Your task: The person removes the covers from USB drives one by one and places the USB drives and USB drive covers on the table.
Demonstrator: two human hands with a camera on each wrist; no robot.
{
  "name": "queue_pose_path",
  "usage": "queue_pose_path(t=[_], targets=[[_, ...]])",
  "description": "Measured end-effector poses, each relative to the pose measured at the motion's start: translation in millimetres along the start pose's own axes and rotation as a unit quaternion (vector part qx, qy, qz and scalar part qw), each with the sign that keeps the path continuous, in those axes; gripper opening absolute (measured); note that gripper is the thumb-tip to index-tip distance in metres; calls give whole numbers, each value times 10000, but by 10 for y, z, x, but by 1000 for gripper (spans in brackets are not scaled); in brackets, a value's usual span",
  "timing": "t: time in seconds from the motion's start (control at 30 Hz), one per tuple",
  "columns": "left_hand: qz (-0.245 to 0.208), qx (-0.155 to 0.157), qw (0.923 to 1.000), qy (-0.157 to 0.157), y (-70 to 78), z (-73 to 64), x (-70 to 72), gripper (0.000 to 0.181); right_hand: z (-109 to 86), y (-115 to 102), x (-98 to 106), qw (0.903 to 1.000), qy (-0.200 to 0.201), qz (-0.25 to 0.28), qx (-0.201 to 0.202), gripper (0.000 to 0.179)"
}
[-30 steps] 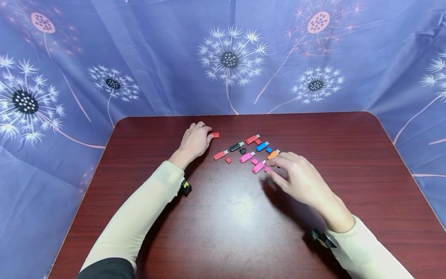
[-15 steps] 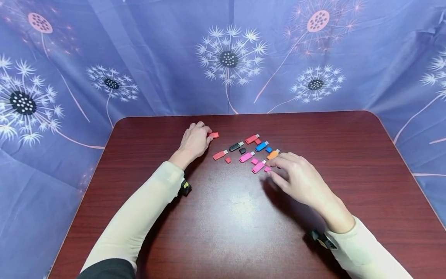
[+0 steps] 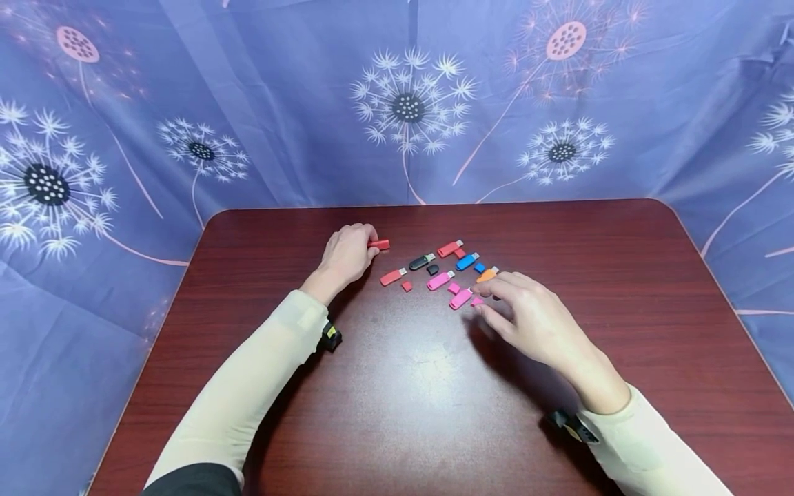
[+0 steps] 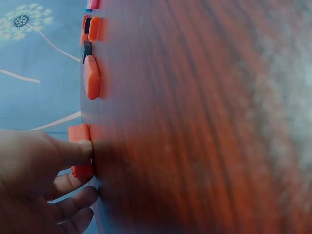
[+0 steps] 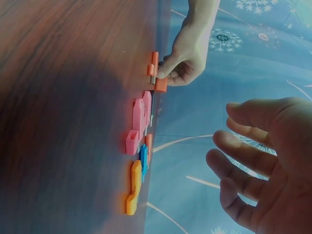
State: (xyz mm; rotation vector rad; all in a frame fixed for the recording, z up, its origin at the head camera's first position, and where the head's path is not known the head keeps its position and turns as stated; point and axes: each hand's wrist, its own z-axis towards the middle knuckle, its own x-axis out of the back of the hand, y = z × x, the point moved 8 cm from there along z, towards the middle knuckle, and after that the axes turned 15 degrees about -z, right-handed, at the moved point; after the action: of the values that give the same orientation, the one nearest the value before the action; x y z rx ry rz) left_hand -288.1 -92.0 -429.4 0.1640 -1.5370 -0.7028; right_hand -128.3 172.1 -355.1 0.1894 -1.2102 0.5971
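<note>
My left hand [image 3: 344,255] pinches a red USB stick [image 3: 381,244] between thumb and fingers at the far left of the group. In the left wrist view this stick [image 4: 79,132] shows no metal plug; the thumb covers its middle. My right hand [image 3: 536,317] hovers with loosely bent fingers beside an orange USB stick [image 3: 486,274] and a pink USB stick [image 3: 461,298]. Nothing lies between its fingers in the right wrist view. Another red stick [image 3: 392,277] with bare plug lies nearest the left hand, its small red cap [image 3: 406,286] beside it.
On the brown table [image 3: 409,427] lie more uncapped sticks: a black one [image 3: 422,262], a red one [image 3: 449,249], a blue one [image 3: 466,261] and a pink one [image 3: 440,280]. Loose caps, such as a black cap [image 3: 433,270], sit among them. A blue patterned cloth [image 3: 298,124] hangs behind.
The left hand has shifted slightly toward me, drawing the red USB stick a little nearer and turning it within the fingers. The right hand stays almost still.
</note>
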Motion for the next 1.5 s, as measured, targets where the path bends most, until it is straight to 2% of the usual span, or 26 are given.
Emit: queue_pose_path(t=[0.27,0.5,0.83,1.13,1.5], targets=[[-60,37,10000,-28,-10,-33,4,10,22,2,-3,9999,-50,38,-80,25],[-231,-83,9997,93,58,-75,64,10,76,-2,-4,9997,-126,164,-93,33],[-266,-497,9980,302,265,-239,173,9,141,-22,-8,10000,-11,84,4,36],[-332,-916,9943,426,481,-395,240,10,203,-60,-19,9999,-122,51,-41,40],[-474,-1295,9886,607,699,-569,282,10,268,-104,-55,9998,-89,148,44,35]])
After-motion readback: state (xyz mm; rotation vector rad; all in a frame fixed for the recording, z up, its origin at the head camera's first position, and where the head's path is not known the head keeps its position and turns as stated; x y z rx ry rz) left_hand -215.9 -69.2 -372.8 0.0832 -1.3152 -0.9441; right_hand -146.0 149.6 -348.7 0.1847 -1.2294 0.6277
